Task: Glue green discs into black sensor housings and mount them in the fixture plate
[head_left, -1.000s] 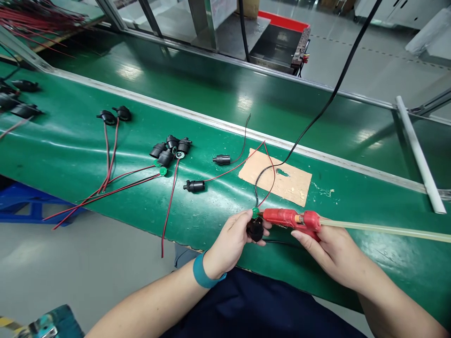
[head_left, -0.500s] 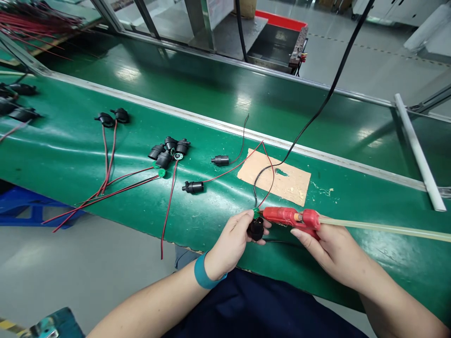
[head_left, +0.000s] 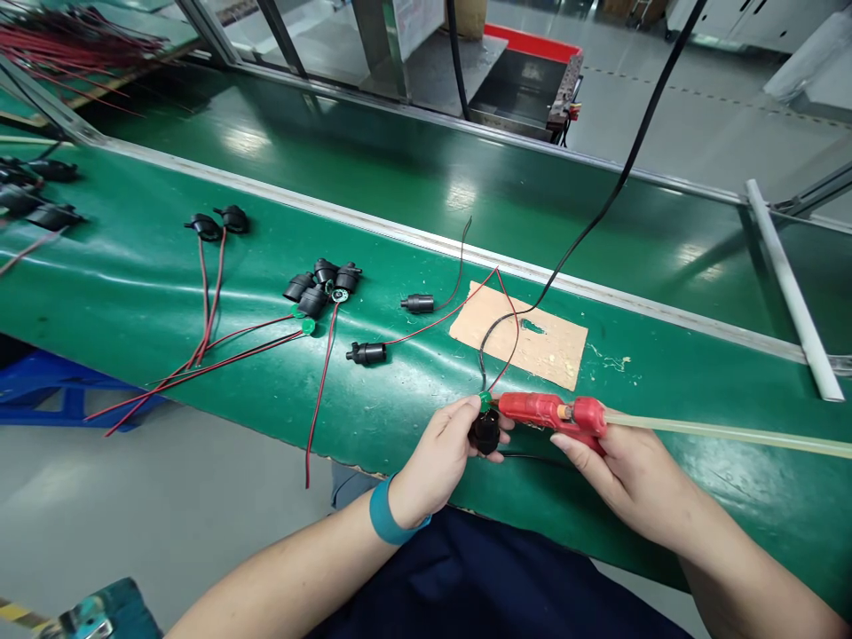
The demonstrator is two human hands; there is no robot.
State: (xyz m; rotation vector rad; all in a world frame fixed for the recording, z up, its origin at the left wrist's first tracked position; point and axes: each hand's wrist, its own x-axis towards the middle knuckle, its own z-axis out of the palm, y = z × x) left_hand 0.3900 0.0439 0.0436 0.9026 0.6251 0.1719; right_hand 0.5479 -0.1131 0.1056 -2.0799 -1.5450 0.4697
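Between the thumb and fingers of my left hand [head_left: 443, 448] is a black plastic housing [head_left: 485, 432] with a small green circuit board [head_left: 485, 401] at its top. My right hand [head_left: 632, 466] is closed round a red hot glue gun [head_left: 532, 410], its nozzle right at the green board. A long translucent glue stick [head_left: 719, 431] sticks out of the gun's rear. Red and black wires run up from the board. Left of my hands lie two black cylindrical housings, one with a black wire [head_left: 418, 303] and one with a red wire [head_left: 367, 353].
A glue-spotted cardboard piece [head_left: 559, 346] lies beyond my hands, crossed by a black cable [head_left: 592, 226]. Several black housings [head_left: 312, 300] with wires sit left of centre. Two more [head_left: 232, 218] are further left. A metal rail [head_left: 333, 224] runs along the green bench [head_left: 266, 390].
Both hands keep the same hold, with the glue gun's nozzle still at the green board. The view has shifted very slightly; nothing else has visibly moved.
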